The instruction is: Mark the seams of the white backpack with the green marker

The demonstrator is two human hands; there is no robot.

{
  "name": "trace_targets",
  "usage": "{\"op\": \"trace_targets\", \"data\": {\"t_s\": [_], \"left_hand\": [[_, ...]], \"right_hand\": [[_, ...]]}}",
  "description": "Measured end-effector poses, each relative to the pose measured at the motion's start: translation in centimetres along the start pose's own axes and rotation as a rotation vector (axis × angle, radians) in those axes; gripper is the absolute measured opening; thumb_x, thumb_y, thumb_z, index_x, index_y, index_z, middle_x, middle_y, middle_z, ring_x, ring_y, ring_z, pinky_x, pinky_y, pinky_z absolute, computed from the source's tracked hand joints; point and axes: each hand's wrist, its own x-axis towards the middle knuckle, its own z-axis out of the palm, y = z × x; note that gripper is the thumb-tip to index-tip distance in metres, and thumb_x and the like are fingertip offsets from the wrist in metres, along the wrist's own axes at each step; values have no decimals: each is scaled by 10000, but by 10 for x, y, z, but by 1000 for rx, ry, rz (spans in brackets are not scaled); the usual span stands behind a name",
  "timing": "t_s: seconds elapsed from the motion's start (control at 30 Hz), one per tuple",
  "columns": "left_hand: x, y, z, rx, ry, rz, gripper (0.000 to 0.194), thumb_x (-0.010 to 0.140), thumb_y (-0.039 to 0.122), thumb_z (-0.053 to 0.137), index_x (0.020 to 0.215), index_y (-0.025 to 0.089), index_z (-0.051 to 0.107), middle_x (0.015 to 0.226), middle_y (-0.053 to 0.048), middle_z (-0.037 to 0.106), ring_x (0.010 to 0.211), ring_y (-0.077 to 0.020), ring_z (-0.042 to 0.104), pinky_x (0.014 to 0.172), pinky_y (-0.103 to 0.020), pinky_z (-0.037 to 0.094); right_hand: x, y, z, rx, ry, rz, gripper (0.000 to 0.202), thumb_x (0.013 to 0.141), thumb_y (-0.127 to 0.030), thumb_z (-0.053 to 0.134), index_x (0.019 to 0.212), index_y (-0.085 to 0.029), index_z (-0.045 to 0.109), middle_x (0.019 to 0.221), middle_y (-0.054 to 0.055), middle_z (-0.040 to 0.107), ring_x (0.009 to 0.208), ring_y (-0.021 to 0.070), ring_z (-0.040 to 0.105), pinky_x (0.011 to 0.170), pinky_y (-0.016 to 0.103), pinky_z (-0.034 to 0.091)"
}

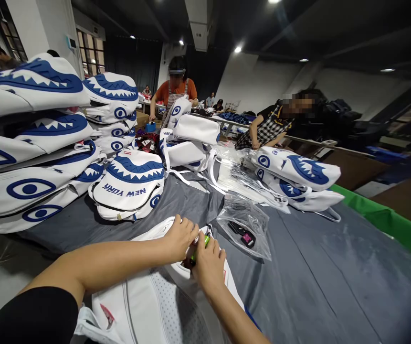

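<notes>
A white backpack (142,296) lies in front of me, its dotted mesh back panel facing up. My left hand (181,240) is closed on its top edge, fingers curled over the white material. Close beside it, my right hand (208,262) is wrapped round a slim bright-green object (205,240) that looks like a lighter. It lies against the bag's opening, and its lower end shows between my hands. My fingers hide part of it and the exact spot it touches. Right of my hands a clear plastic bag (244,224) holds a black item with a pink mark.
Stacked white backpacks with blue eyes and teeth (33,186) rise at the left. One backpack (130,186) lies ahead, and further backpacks (298,177) lie at the right. Clear plastic wrapping (241,177) covers the far table (298,277). Two people (176,91) work across from me.
</notes>
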Motion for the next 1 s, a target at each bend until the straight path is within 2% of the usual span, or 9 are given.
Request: {"op": "trace_targets", "data": {"t_s": [0.1,0.2,0.37,0.5,0.7,0.77,0.87,0.93,1.0], "left_hand": [[5,1,2,-7,-43,-1,941,794,547,708,1524,69,357,1395,-246,532,1270,-370,467,1104,-574,337],[6,-4,-1,-5,-87,-9,1058,719,603,767,1548,110,332,1452,-247,498,1304,-379,449,1109,-600,342],[3,-17,-12,-53,-256,-46,1373,544,653,875,1620,253,123,1663,-200,221,1447,-435,285,1074,-718,349],[-4,-17,-23,-82,-269,-78,1287,591,455,926,1612,258,169,1657,-192,243,1405,-394,368,1018,-565,466],[-5,-18,-26,-75,-226,-64,963,800,279,763,1596,224,225,1614,-184,318,1363,-374,415,985,-499,472],[-3,-18,-27,-55,-265,-46,1004,799,301,771,1608,218,182,1645,-183,257,1411,-380,361,1017,-515,450],[1,-14,-27,-21,-340,-30,1243,700,425,867,1626,215,64,1688,-196,109,1486,-397,232,1084,-576,383],[5,-12,-25,-12,-351,-36,1333,648,493,894,1627,214,34,1676,-216,132,1460,-399,271,1077,-587,383],[7,-9,-22,-8,-324,-53,1274,679,500,873,1626,200,77,1630,-232,248,1395,-390,355,1049,-577,407]], "right_hand": [[2,-1,7,-37,20,16,653,799,-103,648,1431,-93,485,1339,299,589,1248,418,556,985,532,402],[0,3,12,21,35,10,683,781,-156,700,1427,-109,484,1342,276,593,1265,408,548,1010,530,397],[-3,10,9,135,21,10,733,765,-180,717,1440,-106,441,1350,238,597,1279,375,538,1035,497,382],[-5,10,-5,217,-63,28,728,751,-212,760,1404,-101,457,1317,217,611,1261,369,531,1035,481,374],[-2,12,-5,298,-82,42,807,763,-260,783,1447,-116,381,1330,207,595,1253,349,517,1021,466,379],[-2,12,-3,316,-76,49,817,757,-259,784,1449,-130,370,1326,205,596,1254,349,513,1016,469,377],[-2,12,-2,319,-87,52,804,754,-249,770,1444,-130,374,1308,199,602,1244,346,520,1010,465,378],[0,12,-1,315,-110,60,797,746,-241,769,1436,-124,387,1300,195,608,1237,344,528,1003,452,382],[2,13,1,312,-126,67,793,744,-248,773,1429,-119,395,1295,198,612,1234,350,532,996,449,384]]}}
